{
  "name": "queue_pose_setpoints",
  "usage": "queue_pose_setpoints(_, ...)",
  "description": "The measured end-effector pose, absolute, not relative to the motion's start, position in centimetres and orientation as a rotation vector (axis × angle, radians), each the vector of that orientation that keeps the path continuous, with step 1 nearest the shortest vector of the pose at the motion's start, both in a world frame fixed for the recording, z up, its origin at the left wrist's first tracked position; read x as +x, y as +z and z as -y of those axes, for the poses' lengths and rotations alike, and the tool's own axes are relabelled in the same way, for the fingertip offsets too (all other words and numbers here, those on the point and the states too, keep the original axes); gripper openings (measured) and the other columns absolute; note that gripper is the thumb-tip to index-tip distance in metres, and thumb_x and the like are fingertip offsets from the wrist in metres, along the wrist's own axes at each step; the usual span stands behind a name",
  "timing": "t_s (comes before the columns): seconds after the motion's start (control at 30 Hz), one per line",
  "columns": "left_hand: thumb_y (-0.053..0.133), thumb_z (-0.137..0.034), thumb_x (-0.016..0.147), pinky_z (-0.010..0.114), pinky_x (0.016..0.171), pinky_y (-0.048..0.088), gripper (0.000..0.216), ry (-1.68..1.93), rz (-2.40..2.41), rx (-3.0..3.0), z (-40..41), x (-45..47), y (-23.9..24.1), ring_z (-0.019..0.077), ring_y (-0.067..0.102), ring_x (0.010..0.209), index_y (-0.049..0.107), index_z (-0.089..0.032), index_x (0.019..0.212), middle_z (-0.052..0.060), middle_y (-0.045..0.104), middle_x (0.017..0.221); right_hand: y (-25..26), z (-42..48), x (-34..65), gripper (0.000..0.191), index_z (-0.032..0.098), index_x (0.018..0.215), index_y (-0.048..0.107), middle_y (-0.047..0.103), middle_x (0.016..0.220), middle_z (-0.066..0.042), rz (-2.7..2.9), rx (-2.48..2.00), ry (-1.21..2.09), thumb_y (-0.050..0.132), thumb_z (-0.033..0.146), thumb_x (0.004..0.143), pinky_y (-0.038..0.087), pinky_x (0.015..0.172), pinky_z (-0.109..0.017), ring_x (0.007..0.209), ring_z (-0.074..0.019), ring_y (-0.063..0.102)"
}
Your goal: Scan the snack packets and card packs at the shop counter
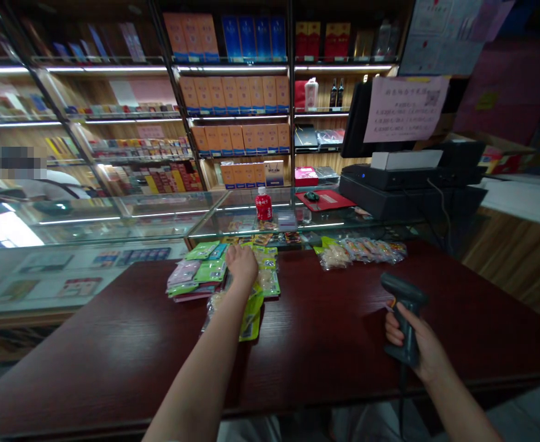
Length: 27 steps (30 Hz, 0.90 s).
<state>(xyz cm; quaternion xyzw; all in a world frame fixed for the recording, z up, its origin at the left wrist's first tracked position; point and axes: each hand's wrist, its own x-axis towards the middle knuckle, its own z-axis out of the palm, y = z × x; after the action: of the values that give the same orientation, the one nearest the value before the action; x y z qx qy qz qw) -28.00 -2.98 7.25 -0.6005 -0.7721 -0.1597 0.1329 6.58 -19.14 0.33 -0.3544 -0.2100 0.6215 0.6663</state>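
Note:
My right hand (410, 344) is wrapped round a dark grey barcode scanner (404, 307), whose head is upright and whose cable hangs below the table edge. My left hand (242, 264) reaches over the packets, its fingers curled and partly hidden, so what they grip cannot be made out. Left of it lies a stack of green, teal and pale purple snack packets (199, 273). To its right are more green-edged clear packets (269, 273). A yellow-green packet (251, 316) lies partly beneath my left forearm. Across the table, a row of clear snack packets (371, 250) rests near the back edge.
Behind the dark red table (127, 344) stands a glass counter (237, 205) with a red bottle (263, 205) and a mouse (312, 196) on a red mat. A monitor (357, 116) and black cash drawer (366, 193) are at right. A person (53, 183) is at far left.

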Motion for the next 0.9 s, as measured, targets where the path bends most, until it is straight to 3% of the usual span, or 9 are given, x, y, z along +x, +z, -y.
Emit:
queue_pose_setpoints(0.1, 0.04, -0.03, 0.089, 0.055, 0.112, 0.013, 0.039, -0.38, 2.227, -1.732, 2.6, -29.1, 6.2, 0.0358, 0.03, 0.138, 0.062, -0.011, 0.116, 0.022, 0.053, 0.134, 0.3, 19.1, 6.6, 0.029, 0.018, 0.086, 0.064, 0.049, 0.054, 0.005, 0.467, -0.806, 1.415, 0.081, 0.033, 0.068, 0.033, 0.034, -0.015, 0.039, -0.0055, 0.04)
queue_pose_setpoints(0.17, 0.038, -0.033, 0.091, 0.054, 0.112, 0.011, 0.042, -0.365, 2.218, -1.755, 2.7, -29.2, 5.7, 0.0349, 0.03, 0.139, 0.06, -0.01, 0.119, 0.023, 0.054, 0.133, 0.3, 19.0, 6.7, 0.029, 0.018, 0.086, 0.063, 0.049, 0.054, 0.005, 0.468, -0.805, 1.421, 0.081, 0.033, 0.068, 0.033, 0.034, -0.015, 0.04, -0.0053, 0.04)
queue_pose_setpoints(0.37, 0.042, -0.043, 0.09, 0.046, 0.096, 0.036, 0.036, -0.396, 2.278, -1.775, 3.9, -28.4, 6.3, 0.0347, 0.049, 0.12, 0.064, -0.017, 0.103, 0.019, 0.061, 0.117, 0.5, 19.1, 6.6, 0.029, 0.018, 0.086, 0.063, 0.049, 0.054, 0.005, 0.466, -0.811, 1.417, 0.081, 0.032, 0.068, 0.033, 0.034, -0.015, 0.04, -0.0058, 0.04)
queue_pose_setpoints(0.67, 0.064, -0.034, 0.076, 0.045, 0.089, 0.041, 0.051, -0.513, 2.458, -1.677, 3.6, -28.1, 7.3, 0.0385, 0.052, 0.112, 0.05, -0.013, 0.121, 0.023, 0.056, 0.118, 0.5, 19.1, 6.6, 0.03, 0.018, 0.087, 0.062, 0.048, 0.054, 0.005, 0.479, -0.82, 1.404, 0.08, 0.033, 0.069, 0.032, 0.035, -0.014, 0.041, -0.0052, 0.04)
queue_pose_setpoints(0.9, 0.062, -0.016, 0.071, 0.043, 0.084, 0.045, 0.057, -0.696, 2.521, -1.593, 3.5, -28.0, 8.0, 0.0364, 0.057, 0.106, 0.046, -0.011, 0.125, 0.025, 0.05, 0.124, 0.3, 19.0, 6.6, 0.03, 0.018, 0.087, 0.063, 0.048, 0.054, 0.006, 0.477, -0.813, 1.394, 0.08, 0.033, 0.069, 0.032, 0.035, -0.015, 0.04, -0.0053, 0.04)
